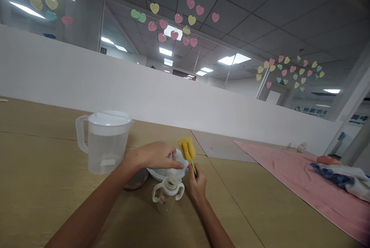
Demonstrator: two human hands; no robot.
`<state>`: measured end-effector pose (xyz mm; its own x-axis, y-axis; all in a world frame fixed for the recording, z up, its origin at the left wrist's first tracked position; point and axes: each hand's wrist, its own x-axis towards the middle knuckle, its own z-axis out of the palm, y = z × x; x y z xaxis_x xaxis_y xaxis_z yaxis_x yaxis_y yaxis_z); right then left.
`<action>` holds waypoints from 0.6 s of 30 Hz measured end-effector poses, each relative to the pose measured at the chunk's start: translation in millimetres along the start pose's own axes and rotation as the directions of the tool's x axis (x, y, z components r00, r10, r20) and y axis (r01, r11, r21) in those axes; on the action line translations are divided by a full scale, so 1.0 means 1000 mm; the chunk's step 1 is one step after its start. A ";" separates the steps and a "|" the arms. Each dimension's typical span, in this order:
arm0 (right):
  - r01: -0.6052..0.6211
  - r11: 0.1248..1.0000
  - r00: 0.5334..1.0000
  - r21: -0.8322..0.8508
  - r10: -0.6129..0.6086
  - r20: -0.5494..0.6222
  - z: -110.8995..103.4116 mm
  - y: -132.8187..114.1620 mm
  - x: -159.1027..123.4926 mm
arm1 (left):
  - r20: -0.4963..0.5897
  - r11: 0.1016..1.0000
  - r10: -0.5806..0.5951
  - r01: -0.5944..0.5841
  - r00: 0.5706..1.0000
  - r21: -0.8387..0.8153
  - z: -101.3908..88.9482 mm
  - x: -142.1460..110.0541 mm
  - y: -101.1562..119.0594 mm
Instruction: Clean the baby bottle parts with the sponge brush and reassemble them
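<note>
My right hand (197, 182) is closed round the green handle of a yellow sponge bottle brush (187, 149), its head pointing up. A clear baby bottle (166, 202) with a white two-handled collar stands upright on the table, its mouth uncovered. Just above that mouth, my left hand (158, 157) has its fingers bent down round a translucent whitish piece (173, 174), blurred and partly hidden, so its kind is unclear. Behind the bottle sits a pale bowl (157, 175), mostly covered from view by my left hand.
A clear plastic pitcher (106, 147) with a white lid stands to the left. A dark round dish (138, 180) lies partly under my left forearm. On the right, a pink cloth (283, 171) carries folded clothes (347, 176). A low white wall (162, 101) runs behind the table.
</note>
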<state>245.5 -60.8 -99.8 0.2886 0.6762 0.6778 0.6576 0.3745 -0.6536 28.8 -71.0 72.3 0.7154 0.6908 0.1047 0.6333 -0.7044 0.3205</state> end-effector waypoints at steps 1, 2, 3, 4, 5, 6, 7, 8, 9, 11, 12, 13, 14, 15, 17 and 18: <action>0.001 1.000 1.000 -0.011 -0.001 -0.004 0.000 0.001 0.000 | 0.025 1.000 0.022 -0.022 0.999 -0.013 0.001 0.001 0.003; 0.001 1.000 1.000 -0.018 -0.001 -0.014 0.000 0.002 0.001 | 0.048 0.999 0.039 -0.038 0.998 -0.029 0.003 0.002 0.006; -0.001 1.000 1.000 -0.025 0.000 -0.028 0.000 0.004 0.001 | 0.076 0.998 0.051 -0.047 0.996 -0.047 0.006 0.005 0.009; -0.005 0.999 0.999 -0.033 0.003 -0.044 -0.001 0.005 0.002 | 0.115 0.997 0.059 -0.052 0.992 -0.063 0.009 0.007 0.011; -0.011 0.999 0.998 -0.043 0.008 -0.061 -0.002 0.006 0.003 | 0.157 0.996 0.065 -0.054 0.986 -0.072 0.012 0.009 0.013; -0.016 0.998 0.997 -0.054 0.012 -0.075 -0.002 0.007 0.004 | 0.190 0.995 0.073 -0.059 0.979 -0.077 0.015 0.012 0.014; -0.019 0.998 0.996 -0.064 0.013 -0.086 -0.003 0.007 0.004 | 0.214 0.995 0.079 -0.064 0.974 -0.076 0.018 0.014 0.015; -0.017 0.997 0.995 -0.071 0.011 -0.096 -0.004 0.008 0.005 | 0.227 0.995 0.080 -0.066 0.971 -0.070 0.020 0.016 0.016; -0.012 0.997 0.995 -0.075 0.005 -0.100 -0.004 0.008 0.005 | 0.229 0.996 0.079 -0.066 0.970 -0.062 0.022 0.017 0.016; -0.002 0.997 0.995 -0.083 -0.006 -0.099 -0.004 0.008 0.005 | 0.220 0.997 0.072 -0.060 0.973 -0.058 0.024 0.018 0.016; 0.000 0.996 0.995 -0.089 -0.009 -0.096 -0.004 0.009 0.005 | 0.217 0.997 0.068 -0.056 0.974 -0.062 0.025 0.018 0.016; 0.000 0.995 0.996 -0.097 -0.009 -0.093 -0.004 0.009 0.005 | 0.219 0.996 0.065 -0.051 0.974 -0.066 0.024 0.018 0.016; 0.000 0.995 0.996 -0.105 -0.009 -0.089 -0.003 0.009 0.005 | 0.222 0.996 0.065 -0.049 0.973 -0.077 0.024 0.018 0.015; 0.001 0.994 0.996 -0.111 -0.011 -0.084 -0.003 0.010 0.005 | 0.229 0.995 0.066 -0.047 0.971 -0.086 0.024 0.017 0.014; 0.003 0.993 0.997 -0.122 -0.012 -0.077 -0.003 0.011 0.005 | 0.242 0.994 0.070 -0.048 0.968 -0.099 0.022 0.017 0.014; 0.002 0.992 0.997 -0.126 -0.011 -0.074 -0.002 0.012 0.005 | 0.244 0.993 0.075 -0.051 0.967 -0.104 0.022 0.016 0.014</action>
<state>256.5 -54.6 -103.7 0.3322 0.6231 0.7081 0.7404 0.2928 -0.6050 55.6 -72.7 57.9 0.8114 0.5751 -0.1041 0.5618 -0.7183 0.4105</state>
